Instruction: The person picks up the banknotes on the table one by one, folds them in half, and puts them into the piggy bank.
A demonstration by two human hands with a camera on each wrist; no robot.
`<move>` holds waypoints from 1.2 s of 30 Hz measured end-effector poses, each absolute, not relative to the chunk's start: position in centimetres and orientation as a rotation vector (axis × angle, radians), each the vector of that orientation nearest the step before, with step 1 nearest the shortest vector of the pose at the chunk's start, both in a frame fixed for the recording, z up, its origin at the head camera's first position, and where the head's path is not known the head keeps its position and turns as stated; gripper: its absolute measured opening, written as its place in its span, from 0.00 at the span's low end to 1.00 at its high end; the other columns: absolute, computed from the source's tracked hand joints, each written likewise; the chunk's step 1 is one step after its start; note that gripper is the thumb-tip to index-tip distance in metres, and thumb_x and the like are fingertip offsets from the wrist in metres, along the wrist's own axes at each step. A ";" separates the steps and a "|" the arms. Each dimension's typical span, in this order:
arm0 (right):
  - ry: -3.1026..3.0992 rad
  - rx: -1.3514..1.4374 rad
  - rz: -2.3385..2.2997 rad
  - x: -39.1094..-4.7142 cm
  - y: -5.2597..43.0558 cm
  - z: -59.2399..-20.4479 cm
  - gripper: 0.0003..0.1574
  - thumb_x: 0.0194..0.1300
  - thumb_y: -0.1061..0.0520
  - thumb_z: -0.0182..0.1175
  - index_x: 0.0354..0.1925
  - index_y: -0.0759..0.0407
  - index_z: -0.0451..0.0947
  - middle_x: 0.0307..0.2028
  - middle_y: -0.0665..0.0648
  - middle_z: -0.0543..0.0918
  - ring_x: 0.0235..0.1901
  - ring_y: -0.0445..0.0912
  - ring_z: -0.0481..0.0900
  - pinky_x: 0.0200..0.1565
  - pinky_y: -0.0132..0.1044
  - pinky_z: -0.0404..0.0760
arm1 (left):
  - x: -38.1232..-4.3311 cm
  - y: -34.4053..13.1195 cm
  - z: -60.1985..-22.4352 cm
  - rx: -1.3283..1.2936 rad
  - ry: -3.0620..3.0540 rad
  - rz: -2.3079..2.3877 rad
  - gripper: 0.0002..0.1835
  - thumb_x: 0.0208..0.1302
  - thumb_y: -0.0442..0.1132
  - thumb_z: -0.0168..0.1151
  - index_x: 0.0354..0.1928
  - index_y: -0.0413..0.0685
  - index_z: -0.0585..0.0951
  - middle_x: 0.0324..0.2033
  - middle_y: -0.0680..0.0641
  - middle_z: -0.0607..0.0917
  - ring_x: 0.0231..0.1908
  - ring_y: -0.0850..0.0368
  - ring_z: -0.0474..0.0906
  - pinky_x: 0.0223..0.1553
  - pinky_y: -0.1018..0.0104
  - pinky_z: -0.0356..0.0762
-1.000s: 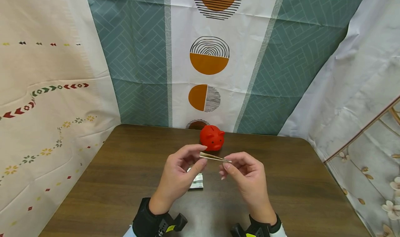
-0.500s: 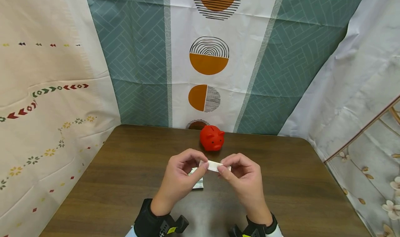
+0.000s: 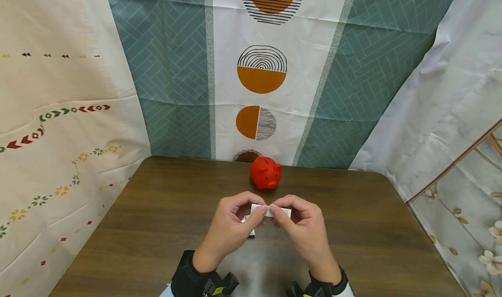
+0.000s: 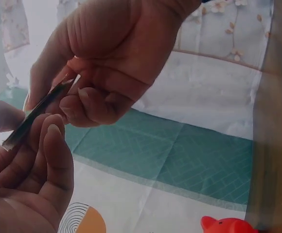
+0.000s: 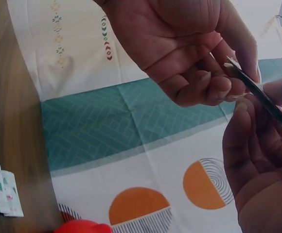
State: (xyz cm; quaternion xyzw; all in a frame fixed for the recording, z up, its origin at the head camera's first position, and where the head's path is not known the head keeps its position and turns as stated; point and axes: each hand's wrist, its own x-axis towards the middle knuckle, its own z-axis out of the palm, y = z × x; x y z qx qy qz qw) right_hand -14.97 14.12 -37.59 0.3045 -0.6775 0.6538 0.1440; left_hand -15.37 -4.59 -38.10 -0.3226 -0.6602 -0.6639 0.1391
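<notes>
A small folded banknote [image 3: 287,212], whitish on the side facing me, is held level above the table. My left hand [image 3: 229,225] pinches it near the middle between thumb and fingers. My right hand [image 3: 305,222] pinches it just beside, so the thumb tips almost meet and the ends stick out. Edge-on in the left wrist view, the banknote [image 4: 38,108] looks thin and dark green. On the table, partly hidden behind my left hand, lies another folded paper piece [image 3: 252,233]; green print shows on this paper [image 5: 6,191] in the right wrist view.
A red piggy bank [image 3: 265,173] stands near the table's back edge, just beyond my hands. Behind the brown wooden table [image 3: 157,218] hangs a patterned cloth [image 3: 176,92], with pale curtains at both sides.
The banknote has turned from edge-on to showing its flat white side. Both hands have come closer together and slightly lower, their thumbs sliding inward to its middle.
</notes>
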 end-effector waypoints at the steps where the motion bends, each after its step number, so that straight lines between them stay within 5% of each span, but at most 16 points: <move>1: -1.962 0.894 1.870 -15.0 14.1 -37.6 0.10 0.66 0.75 0.60 0.40 0.64 0.82 0.30 0.57 0.84 0.26 0.46 0.81 0.29 0.38 0.86 | -15.4 -4.6 -38.1 -0.926 -1.914 -1.909 0.04 0.69 0.29 0.63 0.38 0.44 0.84 0.28 0.43 0.85 0.25 0.57 0.81 0.28 0.63 0.85; 13: -2.036 0.893 1.559 -14.9 13.8 -37.7 0.11 0.66 0.71 0.64 0.38 0.55 0.82 0.28 0.52 0.83 0.26 0.39 0.79 0.21 0.31 0.77 | -15.7 -4.7 -38.3 -0.948 -1.902 -1.773 0.04 0.69 0.30 0.65 0.38 0.46 0.86 0.24 0.47 0.85 0.24 0.61 0.78 0.25 0.65 0.81; 20: -1.956 0.848 1.735 -15.1 13.9 -37.8 0.10 0.66 0.75 0.62 0.38 0.62 0.83 0.25 0.57 0.82 0.23 0.43 0.79 0.26 0.35 0.84 | -15.7 -5.1 -38.1 -0.880 -1.893 -1.880 0.04 0.68 0.28 0.65 0.38 0.42 0.86 0.24 0.43 0.86 0.22 0.57 0.82 0.25 0.63 0.84; 36: -1.847 0.813 1.883 -15.0 14.4 -37.7 0.09 0.65 0.77 0.60 0.36 0.68 0.82 0.23 0.57 0.82 0.20 0.44 0.81 0.22 0.36 0.83 | -15.7 -5.7 -37.6 -0.962 -1.856 -1.855 0.05 0.69 0.25 0.61 0.38 0.38 0.86 0.24 0.40 0.86 0.22 0.54 0.80 0.24 0.63 0.83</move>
